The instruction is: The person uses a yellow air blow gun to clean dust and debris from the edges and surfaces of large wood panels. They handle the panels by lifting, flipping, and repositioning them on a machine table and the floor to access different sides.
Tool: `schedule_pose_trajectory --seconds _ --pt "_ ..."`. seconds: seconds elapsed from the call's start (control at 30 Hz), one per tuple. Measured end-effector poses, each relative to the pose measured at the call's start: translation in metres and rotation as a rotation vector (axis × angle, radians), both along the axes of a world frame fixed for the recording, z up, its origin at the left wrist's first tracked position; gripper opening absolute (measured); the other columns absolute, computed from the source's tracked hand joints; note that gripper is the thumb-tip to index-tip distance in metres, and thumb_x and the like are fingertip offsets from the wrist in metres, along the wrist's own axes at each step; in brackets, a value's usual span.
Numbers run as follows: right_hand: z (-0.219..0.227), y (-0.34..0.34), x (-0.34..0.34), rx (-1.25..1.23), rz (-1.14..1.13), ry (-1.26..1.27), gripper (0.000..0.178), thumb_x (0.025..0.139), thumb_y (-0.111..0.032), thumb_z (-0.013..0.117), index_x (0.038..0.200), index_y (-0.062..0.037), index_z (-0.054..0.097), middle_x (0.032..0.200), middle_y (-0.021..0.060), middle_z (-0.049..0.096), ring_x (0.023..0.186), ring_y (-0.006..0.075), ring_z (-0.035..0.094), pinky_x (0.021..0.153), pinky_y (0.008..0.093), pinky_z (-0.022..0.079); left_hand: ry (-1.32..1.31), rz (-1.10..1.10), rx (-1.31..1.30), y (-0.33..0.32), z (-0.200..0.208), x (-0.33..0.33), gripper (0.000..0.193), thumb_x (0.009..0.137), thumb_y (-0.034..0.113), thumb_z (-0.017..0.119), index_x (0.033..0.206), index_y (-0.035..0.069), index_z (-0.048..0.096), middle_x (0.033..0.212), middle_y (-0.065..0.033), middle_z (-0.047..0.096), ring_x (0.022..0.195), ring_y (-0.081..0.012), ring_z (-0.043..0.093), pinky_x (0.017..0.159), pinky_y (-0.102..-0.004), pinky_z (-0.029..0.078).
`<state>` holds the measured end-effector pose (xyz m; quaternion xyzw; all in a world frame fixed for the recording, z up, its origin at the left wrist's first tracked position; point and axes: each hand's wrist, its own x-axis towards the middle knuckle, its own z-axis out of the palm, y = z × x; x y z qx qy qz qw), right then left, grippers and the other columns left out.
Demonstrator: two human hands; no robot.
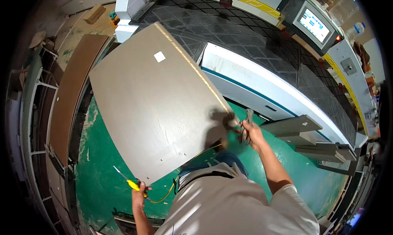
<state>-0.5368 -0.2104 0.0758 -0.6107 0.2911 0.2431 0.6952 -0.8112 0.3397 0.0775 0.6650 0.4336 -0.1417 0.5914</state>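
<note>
A large grey-beige panel (151, 100) lies tilted in front of me, with a small white label (159, 57) and a pale, rough-looking strip along its right edge. My left hand (140, 195) is closed around a yellow air blow gun (133, 184) beside the panel's near corner, its thin nozzle pointing up and left. A yellow hose (168, 192) trails from the blow gun toward my legs. At the panel's right corner, my right hand (254, 135) grips a grey metal tool like pliers (248, 119); its jaws are not clear. Several small round fittings or holes dot the panel's near edge.
A machine with a dark, grid-patterned bed (262, 42) and white side stands ahead, its lit screen (314, 25) at far right. Narrow grey boards (294, 126) stand at the right. A brown board (75, 96) rests on a rack at left. The floor (96, 165) is green.
</note>
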Motion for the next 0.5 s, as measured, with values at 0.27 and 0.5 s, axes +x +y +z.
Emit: schedule_pose_trajectory --seconds 0.27,0.5 --pt "0.171 -0.161 0.191 -0.317 0.372 -0.497 0.047 0.106 -0.044 0.056 0.125 -0.0024 0.063 0.091 0.0071 0.065 0.07 0.01 0.061 0.059 0.0267 0.047 -0.008 0.072 -0.084 -0.199 -0.004 0.06 0.028 0.097 0.029 0.074 0.101 0.003 0.064 0.09 -0.0108 0.077 0.071 -0.0157 0.069 0.053 -0.0267 0.04" --pt "0.351 -0.273 0.354 -1.443 0.44 -1.265 0.045 0.105 -0.037 0.055 0.128 0.0 0.066 0.109 0.023 0.064 0.104 0.0412 0.062 0.092 0.0457 0.049 -0.083 0.024 -0.091 -0.268 -0.01 0.113 0.029 0.093 0.021 0.079 0.107 0.0 0.062 0.087 -0.005 0.068 0.073 -0.0182 0.07 0.065 -0.0312 0.052"
